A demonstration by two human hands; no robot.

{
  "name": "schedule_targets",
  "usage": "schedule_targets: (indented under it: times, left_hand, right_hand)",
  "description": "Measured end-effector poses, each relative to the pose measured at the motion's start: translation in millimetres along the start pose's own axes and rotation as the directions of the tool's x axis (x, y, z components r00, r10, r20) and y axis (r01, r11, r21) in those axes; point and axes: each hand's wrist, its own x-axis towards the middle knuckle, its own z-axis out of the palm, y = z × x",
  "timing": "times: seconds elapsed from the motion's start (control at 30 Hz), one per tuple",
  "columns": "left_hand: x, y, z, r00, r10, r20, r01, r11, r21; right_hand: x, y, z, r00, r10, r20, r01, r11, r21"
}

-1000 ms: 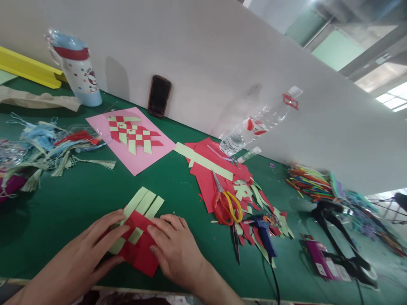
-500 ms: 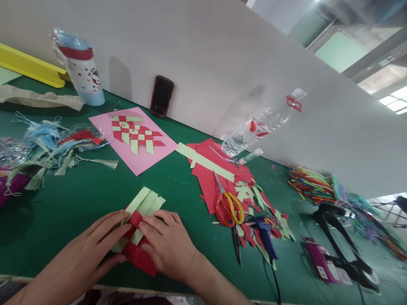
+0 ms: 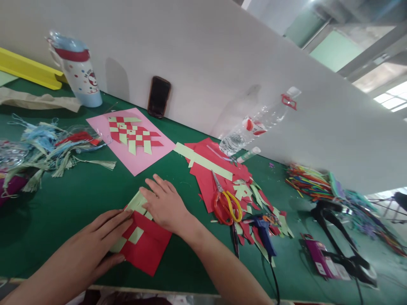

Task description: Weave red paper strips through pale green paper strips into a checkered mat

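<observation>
A red paper piece with pale green strips woven through it (image 3: 143,241) lies on the green table (image 3: 79,195) near the front edge. My left hand (image 3: 101,237) rests flat on its left side, fingers stretched out. Farther back, my right hand (image 3: 163,203) lies open over the free ends of the green strips, pressing them down. Part of the strips is hidden under that hand.
A finished red-and-green weave sits on pink paper (image 3: 132,137). Red paper and scraps (image 3: 213,169), scissors (image 3: 224,201), a glue gun (image 3: 263,231), a clear bottle (image 3: 254,125), a phone (image 3: 159,96), a cup (image 3: 78,70), tassels (image 3: 47,146) and coloured sticks (image 3: 308,178) surround the work.
My right hand has moved from the red paper's near side up onto the green strips' far ends. More of the red paper now shows. My left hand has stayed in place.
</observation>
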Motion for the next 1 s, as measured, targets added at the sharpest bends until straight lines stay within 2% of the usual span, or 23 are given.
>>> schedule_targets:
  times: [0.1,0.3,0.43,0.53,0.63,0.77,1.0]
  left_hand:
    - [-2.2,-0.6,2.8,1.000,-0.014,0.015,0.014,1.000,0.011]
    - [-4.6,-2.2,2.0,1.000,-0.011,0.016,0.010,0.999,0.035]
    - [4.0,-8.3,-8.8,0.999,0.028,0.017,-0.029,0.997,0.069]
    - [15.2,-16.1,-15.2,0.997,0.078,-0.027,-0.072,0.979,0.193]
    - [24.4,-21.4,-14.1,0.995,0.102,-0.005,-0.096,0.949,0.299]
    - [29.6,-19.6,-6.6,0.996,0.078,0.047,-0.090,0.932,0.351]
    - [29.8,-15.5,-11.2,0.988,0.152,-0.015,-0.135,0.914,0.382]
  right_hand:
    - [18.0,0.7,7.4,0.999,0.042,-0.027,-0.043,0.999,-0.021]
    - [36.8,4.4,23.4,0.997,0.005,-0.078,-0.008,0.999,-0.046]
    - [37.6,6.9,26.2,0.997,-0.017,-0.078,0.014,0.999,-0.039]
    - [36.8,6.9,25.1,0.996,-0.019,-0.083,0.017,1.000,-0.023]
    - [36.3,6.0,23.5,0.997,-0.006,-0.082,0.005,1.000,-0.012]
    - [36.6,5.0,22.5,0.997,-0.006,-0.073,0.005,1.000,-0.011]
    - [36.9,5.3,23.3,0.997,0.003,-0.083,-0.004,1.000,-0.009]
